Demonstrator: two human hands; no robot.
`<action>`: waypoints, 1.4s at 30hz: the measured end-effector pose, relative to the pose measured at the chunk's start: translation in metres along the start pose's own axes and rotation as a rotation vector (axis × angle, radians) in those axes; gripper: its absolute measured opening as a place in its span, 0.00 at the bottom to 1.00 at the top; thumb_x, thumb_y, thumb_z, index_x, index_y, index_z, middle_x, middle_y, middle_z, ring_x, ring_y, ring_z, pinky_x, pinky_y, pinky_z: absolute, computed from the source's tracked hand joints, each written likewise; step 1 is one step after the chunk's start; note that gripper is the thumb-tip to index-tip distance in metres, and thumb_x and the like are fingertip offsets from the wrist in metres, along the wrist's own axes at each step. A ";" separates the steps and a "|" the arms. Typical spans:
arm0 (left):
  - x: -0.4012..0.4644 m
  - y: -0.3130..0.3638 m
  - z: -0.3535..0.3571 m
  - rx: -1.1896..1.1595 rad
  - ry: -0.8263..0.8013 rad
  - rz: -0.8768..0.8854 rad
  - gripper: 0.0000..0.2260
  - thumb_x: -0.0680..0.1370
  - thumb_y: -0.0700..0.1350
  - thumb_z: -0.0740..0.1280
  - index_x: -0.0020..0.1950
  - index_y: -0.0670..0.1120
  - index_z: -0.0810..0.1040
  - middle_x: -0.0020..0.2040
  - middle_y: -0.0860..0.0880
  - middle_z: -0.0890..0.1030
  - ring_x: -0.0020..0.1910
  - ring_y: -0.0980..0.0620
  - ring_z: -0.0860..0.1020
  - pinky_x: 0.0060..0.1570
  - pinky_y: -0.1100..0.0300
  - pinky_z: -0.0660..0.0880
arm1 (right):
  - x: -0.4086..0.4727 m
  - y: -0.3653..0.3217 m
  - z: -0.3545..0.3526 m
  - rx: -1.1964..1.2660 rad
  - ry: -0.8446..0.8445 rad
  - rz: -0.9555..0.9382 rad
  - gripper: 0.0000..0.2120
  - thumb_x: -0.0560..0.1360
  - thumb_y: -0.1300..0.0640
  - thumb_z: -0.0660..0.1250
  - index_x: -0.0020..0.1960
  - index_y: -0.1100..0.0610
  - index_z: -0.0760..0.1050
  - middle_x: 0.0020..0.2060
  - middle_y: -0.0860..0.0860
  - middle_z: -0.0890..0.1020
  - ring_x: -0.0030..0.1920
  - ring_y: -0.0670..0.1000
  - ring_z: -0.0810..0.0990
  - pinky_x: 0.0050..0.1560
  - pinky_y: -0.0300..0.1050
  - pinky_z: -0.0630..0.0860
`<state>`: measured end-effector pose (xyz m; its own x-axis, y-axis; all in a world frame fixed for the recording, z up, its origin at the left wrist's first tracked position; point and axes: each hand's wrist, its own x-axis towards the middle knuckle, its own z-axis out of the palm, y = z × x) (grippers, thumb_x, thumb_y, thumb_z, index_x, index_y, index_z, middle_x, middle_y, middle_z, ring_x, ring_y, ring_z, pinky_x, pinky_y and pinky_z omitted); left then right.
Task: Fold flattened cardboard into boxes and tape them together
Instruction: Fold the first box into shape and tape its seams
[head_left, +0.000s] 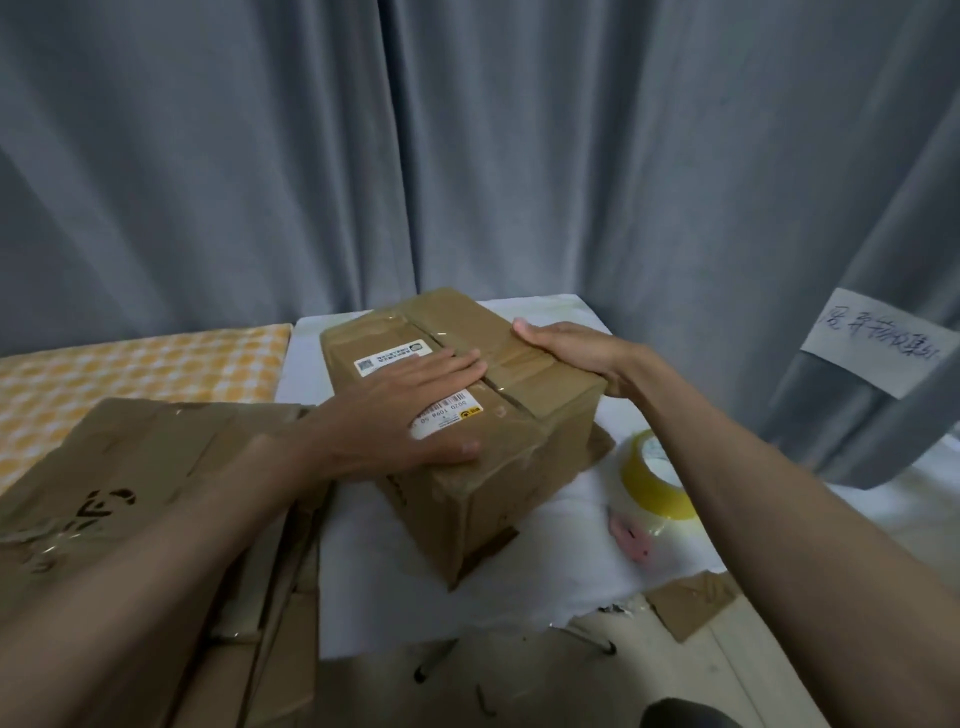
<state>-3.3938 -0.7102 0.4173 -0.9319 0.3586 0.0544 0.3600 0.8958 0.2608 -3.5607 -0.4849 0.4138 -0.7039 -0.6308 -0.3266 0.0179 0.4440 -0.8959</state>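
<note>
A closed brown cardboard box (498, 467) with shiny tape along its top seam and white shipping labels stands on a white table (415, 582). My left hand (410, 410) lies flat on the box top, fingers straight, pressing over a label. My right hand (576, 353) holds the box's far right edge, thumb on top and fingers down the right side. A roll of yellowish clear tape (649, 483) lies on the table right of the box, partly behind my right forearm.
A stack of flattened cardboard (130, 493) lies at the left, under my left forearm. A loose cardboard scrap (691, 603) sits at the table's front right. A yellow checked cloth (130, 374) covers the surface behind. Grey curtains (467, 156) hang at the back, with a handwritten note (883, 343).
</note>
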 end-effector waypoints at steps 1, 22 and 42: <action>0.001 -0.003 0.001 0.001 0.001 0.012 0.41 0.68 0.81 0.49 0.78 0.65 0.48 0.79 0.66 0.48 0.77 0.66 0.45 0.78 0.52 0.50 | -0.004 0.008 -0.001 0.056 0.063 -0.001 0.24 0.80 0.36 0.59 0.57 0.53 0.84 0.54 0.51 0.86 0.54 0.49 0.85 0.52 0.41 0.81; 0.001 -0.017 -0.004 0.055 0.000 0.113 0.55 0.56 0.83 0.64 0.77 0.68 0.44 0.77 0.71 0.45 0.76 0.68 0.43 0.77 0.55 0.49 | -0.123 0.125 0.002 -0.955 0.484 0.285 0.07 0.75 0.56 0.67 0.45 0.56 0.69 0.47 0.55 0.77 0.56 0.57 0.79 0.47 0.44 0.68; -0.001 0.007 0.001 -0.393 0.263 -0.037 0.42 0.64 0.74 0.69 0.74 0.59 0.69 0.73 0.68 0.65 0.72 0.69 0.62 0.73 0.63 0.58 | -0.039 -0.039 0.091 -0.031 0.800 -0.432 0.11 0.79 0.61 0.65 0.60 0.53 0.72 0.50 0.47 0.79 0.51 0.51 0.76 0.53 0.45 0.68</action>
<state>-3.3903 -0.7039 0.4183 -0.9419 0.2039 0.2670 0.3289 0.7216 0.6092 -3.4693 -0.5357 0.4342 -0.9279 -0.1212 0.3527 -0.3729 0.2956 -0.8795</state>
